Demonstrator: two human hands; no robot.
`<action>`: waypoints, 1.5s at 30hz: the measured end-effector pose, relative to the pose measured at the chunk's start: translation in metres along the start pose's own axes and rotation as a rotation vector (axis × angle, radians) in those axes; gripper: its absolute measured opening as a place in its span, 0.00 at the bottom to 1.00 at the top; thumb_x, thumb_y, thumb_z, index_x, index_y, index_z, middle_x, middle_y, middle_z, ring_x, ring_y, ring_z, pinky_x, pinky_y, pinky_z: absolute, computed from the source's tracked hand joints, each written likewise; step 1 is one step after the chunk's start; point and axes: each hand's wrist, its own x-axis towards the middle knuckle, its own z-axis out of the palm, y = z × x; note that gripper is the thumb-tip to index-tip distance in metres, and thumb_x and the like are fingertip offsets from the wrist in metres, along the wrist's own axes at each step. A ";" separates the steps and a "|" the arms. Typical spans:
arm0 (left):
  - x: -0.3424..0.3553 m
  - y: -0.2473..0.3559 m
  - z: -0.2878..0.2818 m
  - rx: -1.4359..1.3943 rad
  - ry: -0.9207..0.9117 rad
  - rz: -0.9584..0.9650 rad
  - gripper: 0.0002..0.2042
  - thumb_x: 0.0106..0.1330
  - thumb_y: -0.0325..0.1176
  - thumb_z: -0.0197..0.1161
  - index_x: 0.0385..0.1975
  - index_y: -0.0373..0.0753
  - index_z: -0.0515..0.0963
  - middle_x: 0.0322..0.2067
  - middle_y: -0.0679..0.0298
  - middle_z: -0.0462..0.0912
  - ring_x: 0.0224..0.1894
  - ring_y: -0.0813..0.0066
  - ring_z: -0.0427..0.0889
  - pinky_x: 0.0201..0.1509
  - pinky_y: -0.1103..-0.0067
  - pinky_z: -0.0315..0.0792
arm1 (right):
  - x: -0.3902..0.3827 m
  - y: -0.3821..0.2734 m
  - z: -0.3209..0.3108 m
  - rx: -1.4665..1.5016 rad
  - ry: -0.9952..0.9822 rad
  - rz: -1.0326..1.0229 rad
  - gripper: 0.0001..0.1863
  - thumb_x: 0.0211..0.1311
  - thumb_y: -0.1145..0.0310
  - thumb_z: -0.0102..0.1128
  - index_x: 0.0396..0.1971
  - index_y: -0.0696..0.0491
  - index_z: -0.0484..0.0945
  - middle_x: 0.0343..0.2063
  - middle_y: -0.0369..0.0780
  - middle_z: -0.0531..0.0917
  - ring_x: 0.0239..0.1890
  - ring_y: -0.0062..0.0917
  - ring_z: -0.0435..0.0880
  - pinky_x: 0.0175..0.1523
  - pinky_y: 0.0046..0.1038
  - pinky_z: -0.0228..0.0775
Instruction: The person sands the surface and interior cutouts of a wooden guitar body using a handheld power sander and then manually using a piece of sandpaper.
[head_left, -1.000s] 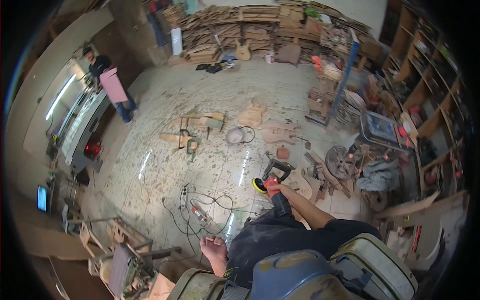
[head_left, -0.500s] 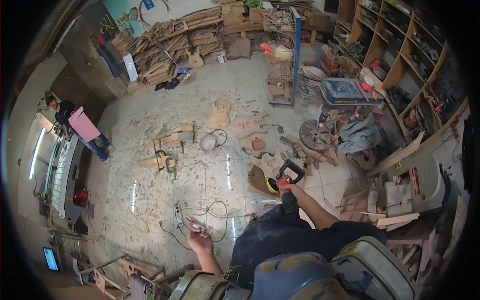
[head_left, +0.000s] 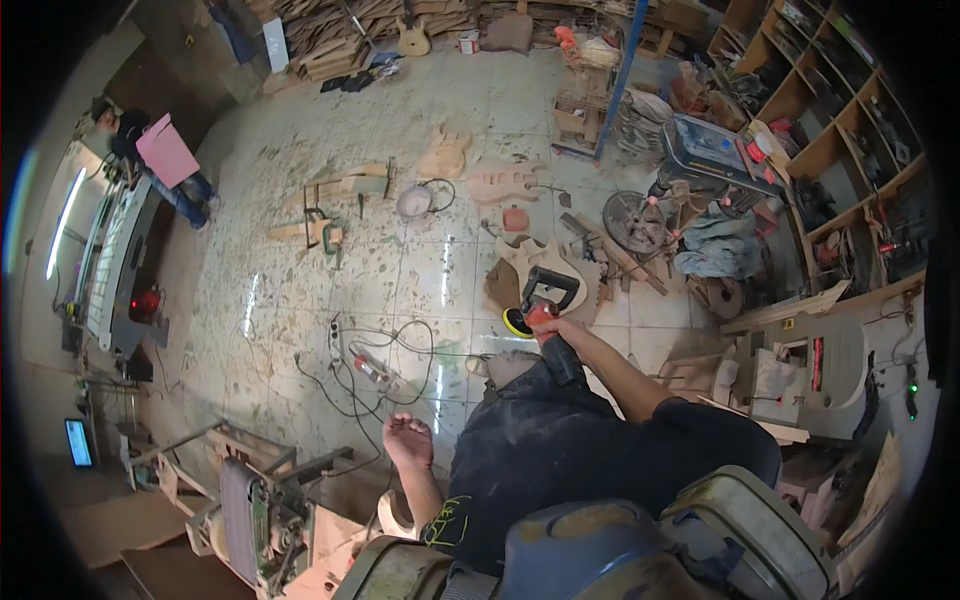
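Low over the tiled floor [head_left: 300, 300], the right hand [head_left: 545, 322] grips a sander [head_left: 535, 300] beside a guitar-shaped board [head_left: 535, 258]; the left hand [head_left: 408, 440] hangs open, empty, near the cables [head_left: 370, 365].

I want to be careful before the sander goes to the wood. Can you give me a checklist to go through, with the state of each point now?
1. Right hand grips the sander handle: ok.
2. Yellow sanding pad off the guitar body blank: cannot tell, they overlap in view.
3. Left hand away from the pad: ok, open and empty.
4. Power strip cables away from the pad: not ok, loops lie close.
5. Other person at a distance: ok.
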 end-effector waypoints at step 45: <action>0.080 0.011 0.060 0.021 0.177 0.127 0.11 0.71 0.46 0.54 0.32 0.46 0.72 0.33 0.69 0.78 0.30 0.73 0.73 0.35 0.76 0.69 | 0.169 -0.107 0.027 -0.080 -0.201 0.075 0.12 0.60 0.60 0.66 0.30 0.54 0.78 0.21 0.37 0.81 0.20 0.24 0.80 0.27 0.25 0.74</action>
